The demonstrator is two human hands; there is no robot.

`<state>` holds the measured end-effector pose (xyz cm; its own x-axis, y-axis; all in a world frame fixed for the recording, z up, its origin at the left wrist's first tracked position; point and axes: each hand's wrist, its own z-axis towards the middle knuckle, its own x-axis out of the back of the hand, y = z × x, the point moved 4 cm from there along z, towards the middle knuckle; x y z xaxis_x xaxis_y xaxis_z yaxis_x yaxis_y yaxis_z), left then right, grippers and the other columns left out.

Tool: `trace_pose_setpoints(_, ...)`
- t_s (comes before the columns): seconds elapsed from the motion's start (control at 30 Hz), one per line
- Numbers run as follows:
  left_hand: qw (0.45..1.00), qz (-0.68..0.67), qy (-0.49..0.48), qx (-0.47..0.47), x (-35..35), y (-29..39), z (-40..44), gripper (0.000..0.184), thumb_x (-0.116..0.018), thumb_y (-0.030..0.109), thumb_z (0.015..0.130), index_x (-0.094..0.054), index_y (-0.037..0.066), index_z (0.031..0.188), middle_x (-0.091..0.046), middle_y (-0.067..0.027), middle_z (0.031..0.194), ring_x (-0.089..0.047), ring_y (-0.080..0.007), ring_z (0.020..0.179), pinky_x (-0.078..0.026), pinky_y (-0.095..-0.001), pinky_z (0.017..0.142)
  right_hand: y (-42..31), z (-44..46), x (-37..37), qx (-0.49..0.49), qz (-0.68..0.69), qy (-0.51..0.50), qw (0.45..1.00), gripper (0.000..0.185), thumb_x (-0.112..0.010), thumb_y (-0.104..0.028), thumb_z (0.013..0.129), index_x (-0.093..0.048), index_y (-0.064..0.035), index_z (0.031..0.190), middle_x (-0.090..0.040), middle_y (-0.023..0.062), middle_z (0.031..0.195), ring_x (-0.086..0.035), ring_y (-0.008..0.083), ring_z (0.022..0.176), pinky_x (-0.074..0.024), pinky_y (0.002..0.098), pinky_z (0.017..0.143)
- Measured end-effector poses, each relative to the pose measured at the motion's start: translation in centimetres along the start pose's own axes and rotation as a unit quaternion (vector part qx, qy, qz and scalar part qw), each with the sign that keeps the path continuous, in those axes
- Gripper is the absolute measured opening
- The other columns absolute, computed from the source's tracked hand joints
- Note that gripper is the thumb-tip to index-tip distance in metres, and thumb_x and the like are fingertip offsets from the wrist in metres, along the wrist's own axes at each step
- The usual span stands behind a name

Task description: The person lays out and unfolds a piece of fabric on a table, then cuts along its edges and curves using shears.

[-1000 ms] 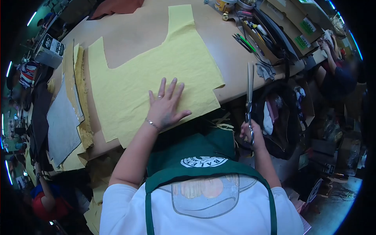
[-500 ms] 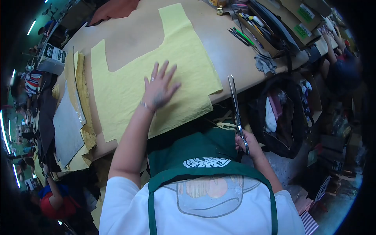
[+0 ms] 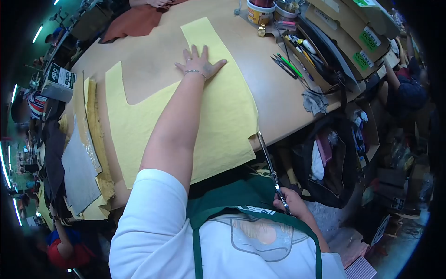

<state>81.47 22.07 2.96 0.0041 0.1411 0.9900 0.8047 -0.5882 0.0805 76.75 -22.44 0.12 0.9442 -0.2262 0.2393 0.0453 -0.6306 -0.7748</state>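
Observation:
A large yellow sheet (image 3: 223,121), cut with a deep notch in its far edge, lies flat on the brown table (image 3: 153,60). My left hand (image 3: 200,64) rests on its far right arm with the fingers spread. Low at the right, my right hand (image 3: 291,202) grips a pair of long metal scissors (image 3: 269,160) by the handles. The blades look closed and point away from me, their tips beside the sheet's near right corner. Part of the scissor handles is hidden by the fingers.
Reddish-brown material (image 3: 134,21) lies at the far edge by another person's hands (image 3: 158,3). Pens (image 3: 288,65), a grey rag (image 3: 315,101) and a tub (image 3: 259,11) are at the right. Layered scraps (image 3: 95,135) lie left; a black bag (image 3: 332,162) sits below the table edge.
My left hand has slid farther away across the yellow sheet and now lies flat. The scissors have shifted down and left in view. Another person's hands have appeared at the far edge.

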Motion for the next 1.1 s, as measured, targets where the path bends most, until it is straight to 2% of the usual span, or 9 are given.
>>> trace_pose_setpoints(0.07, 0.997, 0.007, 0.081, -0.007, -0.2, -0.2, -0.8, 0.086, -0.040, 0.071, 0.069, -0.019, 0.021, 0.136, -0.011, -0.0079, 0.142, -0.003, -0.0303, 0.131, -0.013, -0.0635, 0.095, 0.2, 0.2, 0.3, 0.002, 0.016, -0.016, 1.000, 0.033, -0.070, -0.028, 0.070, -0.052, -0.0015, 0.079, -0.054, 0.0054, 0.067, -0.051, 0.0119, 0.061, -0.0421, 0.0270, 0.057)
trace_pose_setpoints(0.17, 0.976, -0.049, 0.142, -0.157, -0.1, 1.4, -6.5, 0.087, -0.048, 0.065, 0.070, -0.020, 0.015, 0.135, -0.012, -0.0103, 0.142, -0.005, -0.0315, 0.131, -0.014, -0.0641, 0.094, -0.1, 0.0, 1.4, -0.019, 0.029, -0.058, 0.998, 0.032, -0.071, -0.026, 0.070, -0.052, -0.0022, 0.079, -0.054, 0.0047, 0.067, -0.051, 0.0115, 0.060, -0.0418, 0.0267, 0.055)
trace_pose_setpoints(0.27, 0.938, -0.073, -0.015, -0.337, -0.5, 3.7, -19.3, 0.094, -0.058, 0.061, 0.063, -0.023, 0.011, 0.134, -0.017, -0.0113, 0.140, -0.007, -0.0335, 0.130, -0.014, -0.0662, 0.092, 0.5, -1.1, 2.5, -0.008, 0.048, -0.080, 0.996, 0.033, -0.070, -0.029, 0.070, -0.052, -0.0030, 0.080, -0.053, 0.0022, 0.065, -0.050, 0.0109, 0.058, -0.0413, 0.0264, 0.053)
trace_pose_setpoints(0.33, 0.937, -0.088, -0.093, -0.325, -1.5, 4.3, -23.8, 0.097, -0.059, 0.063, 0.060, -0.023, 0.010, 0.133, -0.017, -0.0110, 0.140, -0.008, -0.0339, 0.130, -0.016, -0.0671, 0.090, 1.4, -1.9, 3.1, 0.040, 0.068, -0.070, 0.994, 0.039, -0.067, -0.037, 0.072, -0.050, -0.0032, 0.079, -0.052, 0.0018, 0.064, -0.049, 0.0099, 0.057, -0.0411, 0.0253, 0.053)
trace_pose_setpoints(0.5, 0.966, -0.052, 0.015, -0.255, -3.2, 5.3, -24.3, 0.066, -0.051, 0.048, 0.077, -0.031, 0.013, 0.130, -0.023, -0.0090, 0.138, -0.013, -0.0335, 0.129, -0.021, -0.0664, 0.088, 1.0, -3.2, 3.1, 0.022, 0.144, -0.117, 0.982, 0.042, -0.062, -0.044, 0.074, -0.049, -0.0046, 0.076, -0.051, 0.0012, 0.064, -0.050, 0.0090, 0.056, -0.0418, 0.0233, 0.052)
trace_pose_setpoints(0.63, 0.954, -0.063, 0.074, -0.284, -3.0, 6.2, -22.5, 0.049, -0.047, 0.041, 0.082, -0.042, 0.015, 0.123, -0.029, -0.0048, 0.136, -0.018, -0.0321, 0.128, -0.022, -0.0644, 0.089, 0.6, -3.2, 2.0, 0.015, 0.188, -0.123, 0.974, 0.039, -0.059, -0.042, 0.077, -0.048, -0.0055, 0.075, -0.050, 0.0007, 0.063, -0.052, 0.0083, 0.055, -0.0435, 0.0227, 0.050)
trace_pose_setpoints(0.73, 0.951, -0.060, 0.040, -0.302, -3.2, 6.4, -21.3, 0.044, -0.046, 0.039, 0.083, -0.045, 0.018, 0.121, -0.031, -0.0037, 0.135, -0.022, -0.0309, 0.127, -0.024, -0.0632, 0.090, 1.1, -3.2, 1.3, 0.015, 0.194, -0.104, 0.975, 0.039, -0.058, -0.043, 0.078, -0.048, -0.0062, 0.076, -0.050, 0.0004, 0.063, -0.052, 0.0082, 0.053, -0.0436, 0.0225, 0.049)
trace_pose_setpoints(0.93, 0.937, -0.114, 0.124, -0.305, -3.5, 6.2, -21.2, 0.030, -0.053, 0.030, 0.081, -0.056, 0.017, 0.108, -0.048, -0.0028, 0.121, -0.039, -0.0296, 0.117, -0.030, -0.0603, 0.087, 1.0, -3.2, 0.6, -0.023, 0.177, -0.068, 0.982, 0.046, -0.060, -0.051, 0.073, -0.049, -0.0065, 0.077, -0.049, -0.0008, 0.062, -0.052, 0.0083, 0.053, -0.0429, 0.0226, 0.049)
trace_pose_setpoints(1.1, 0.913, -0.158, 0.155, -0.342, -3.9, 6.5, -20.3, 0.025, -0.061, 0.022, 0.076, -0.060, 0.012, 0.098, -0.056, -0.0029, 0.108, -0.047, -0.0285, 0.108, -0.038, -0.0470, 0.085, 0.2, -2.6, 0.6, -0.042, 0.157, -0.071, 0.984, 0.052, -0.060, -0.056, 0.069, -0.050, -0.0058, 0.077, -0.049, -0.0011, 0.062, -0.051, 0.0080, 0.053, -0.0423, 0.0221, 0.049)
